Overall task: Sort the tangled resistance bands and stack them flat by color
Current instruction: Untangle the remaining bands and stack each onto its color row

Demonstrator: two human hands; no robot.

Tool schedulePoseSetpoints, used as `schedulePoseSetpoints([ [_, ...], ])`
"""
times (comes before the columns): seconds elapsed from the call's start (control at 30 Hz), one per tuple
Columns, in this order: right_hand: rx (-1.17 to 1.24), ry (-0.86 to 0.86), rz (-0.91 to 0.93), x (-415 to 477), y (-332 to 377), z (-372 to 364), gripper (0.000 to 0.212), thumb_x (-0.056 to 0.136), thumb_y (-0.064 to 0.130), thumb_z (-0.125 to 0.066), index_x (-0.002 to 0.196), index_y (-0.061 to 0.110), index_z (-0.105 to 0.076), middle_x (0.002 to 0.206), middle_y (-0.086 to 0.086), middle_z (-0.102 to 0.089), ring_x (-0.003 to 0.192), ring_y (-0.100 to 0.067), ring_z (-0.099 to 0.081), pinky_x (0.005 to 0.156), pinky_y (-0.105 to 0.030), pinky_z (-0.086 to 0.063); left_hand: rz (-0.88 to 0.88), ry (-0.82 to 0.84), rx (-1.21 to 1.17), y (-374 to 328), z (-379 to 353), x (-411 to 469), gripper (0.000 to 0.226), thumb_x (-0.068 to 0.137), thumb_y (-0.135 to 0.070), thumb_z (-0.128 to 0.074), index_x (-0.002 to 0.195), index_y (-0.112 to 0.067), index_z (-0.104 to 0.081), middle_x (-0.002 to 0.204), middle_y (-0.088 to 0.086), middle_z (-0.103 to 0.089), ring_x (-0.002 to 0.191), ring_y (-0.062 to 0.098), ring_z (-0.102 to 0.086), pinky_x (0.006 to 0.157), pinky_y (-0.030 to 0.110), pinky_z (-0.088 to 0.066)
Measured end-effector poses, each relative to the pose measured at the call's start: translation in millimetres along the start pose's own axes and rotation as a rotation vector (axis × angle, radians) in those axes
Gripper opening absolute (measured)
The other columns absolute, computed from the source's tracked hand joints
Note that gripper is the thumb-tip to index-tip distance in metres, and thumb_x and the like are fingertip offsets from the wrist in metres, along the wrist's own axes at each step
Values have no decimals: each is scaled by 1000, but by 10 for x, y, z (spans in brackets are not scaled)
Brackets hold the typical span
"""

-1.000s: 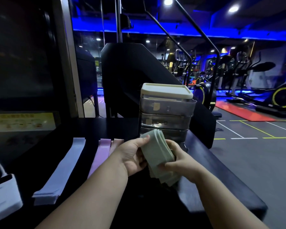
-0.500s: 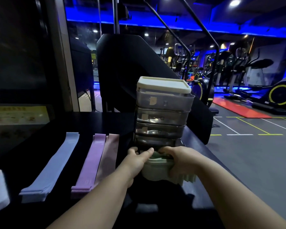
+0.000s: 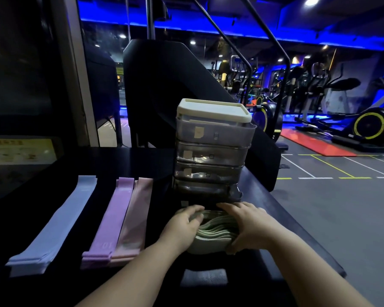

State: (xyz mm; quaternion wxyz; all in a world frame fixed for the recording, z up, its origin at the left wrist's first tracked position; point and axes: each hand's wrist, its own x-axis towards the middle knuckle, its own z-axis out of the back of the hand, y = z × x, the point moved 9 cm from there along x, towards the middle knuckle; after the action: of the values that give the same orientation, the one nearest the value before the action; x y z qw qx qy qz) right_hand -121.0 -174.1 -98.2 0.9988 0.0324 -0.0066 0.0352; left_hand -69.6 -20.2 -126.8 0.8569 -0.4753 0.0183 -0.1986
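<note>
Here, green bands [image 3: 216, 227] on black table [image 3: 131, 165], blue-lit gym [image 3: 341, 207].

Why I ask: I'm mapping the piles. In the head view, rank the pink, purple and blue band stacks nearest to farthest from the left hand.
1. Pink band stack, just left of the left hand on the green bands.
2. Purple band stack, against the pink one's left side.
3. Blue band stack, apart, farthest left.

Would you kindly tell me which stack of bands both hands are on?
The green stack, before the drawer tower: the left hand and right hand grip it. The blue stack, purple stack and pink stack lie untouched to its left.
</note>
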Motion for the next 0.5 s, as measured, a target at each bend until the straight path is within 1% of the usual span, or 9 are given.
schedulePoseSetpoints([
  [0.07, 67, -22, 14, -29, -27, -13, 116, 50, 63, -78, 150, 42, -22, 150, 14, -34, 140, -13, -28, 110, -35, -30, 11, 20, 16, -5, -4, 1, 33, 98, -32, -54, 130, -29, -59, 137, 1, -51, 116, 7, -49, 90, 8, -29],
  [0.13, 103, -16, 39, -28, -7, -48, 119, 45, 74, -71, 149, 41, -24, 148, 14, -35, 138, -13, -31, 111, -35, -30, 9, 80, 57, 6, -25, 0, 43, 95, -43, -54, 136, -33, -52, 141, 1, -46, 124, 12, -48, 97, 13, -31],
  [0.2, 145, -15, 51, -7, 18, -100, 121, 42, 82, -63, 149, 39, -25, 144, 14, -36, 133, -13, -38, 109, -33, -34, -4, 202, 115, 13, -69, -2, 65, 87, -57, -59, 145, -35, -40, 145, 1, -39, 128, 14, -45, 102, 18, -32],
  [0.23, 173, -23, 59, 7, 22, -123, 118, 44, 80, -64, 148, 39, -25, 142, 14, -36, 130, -13, -42, 106, -32, -38, -11, 269, 160, 6, -83, -6, 78, 81, -59, -65, 148, -34, -33, 147, 1, -34, 130, 14, -43, 103, 18, -31],
  [0.3, 239, -46, 73, 27, 1, -163, 110, 51, 67, -69, 148, 38, -27, 138, 14, -35, 127, -10, -44, 103, -27, -41, -28, 383, 278, 4, -95, -17, 101, 72, -52, -78, 153, -33, -20, 153, 0, -24, 136, 14, -35, 108, 18, -28],
  [0.37, 311, -79, 76, 28, -56, -172, 107, 51, 62, -71, 147, 36, -31, 134, 19, -32, 125, -5, -43, 102, -22, -40, -59, 445, 408, 1, -98, -17, 117, 66, -43, -86, 154, -32, -11, 157, 0, -16, 142, 15, -26, 114, 20, -24],
  [0.43, 386, -108, 72, 26, -124, -161, 108, 47, 63, -71, 145, 34, -37, 131, 23, -30, 123, 0, -41, 102, -17, -38, -87, 467, 479, -5, -107, -5, 118, 67, -32, -87, 155, -30, -7, 159, 1, -15, 144, 16, -23, 115, 20, -23],
  [0.5, 430, -115, 73, 19, -164, -166, 105, 44, 60, -71, 141, 34, -42, 130, 23, -37, 120, 3, -43, 99, -13, -38, -86, 460, 468, 2, -108, 15, 114, 69, -28, -86, 154, -32, -10, 157, 1, -20, 141, 16, -28, 114, 22, -27],
])
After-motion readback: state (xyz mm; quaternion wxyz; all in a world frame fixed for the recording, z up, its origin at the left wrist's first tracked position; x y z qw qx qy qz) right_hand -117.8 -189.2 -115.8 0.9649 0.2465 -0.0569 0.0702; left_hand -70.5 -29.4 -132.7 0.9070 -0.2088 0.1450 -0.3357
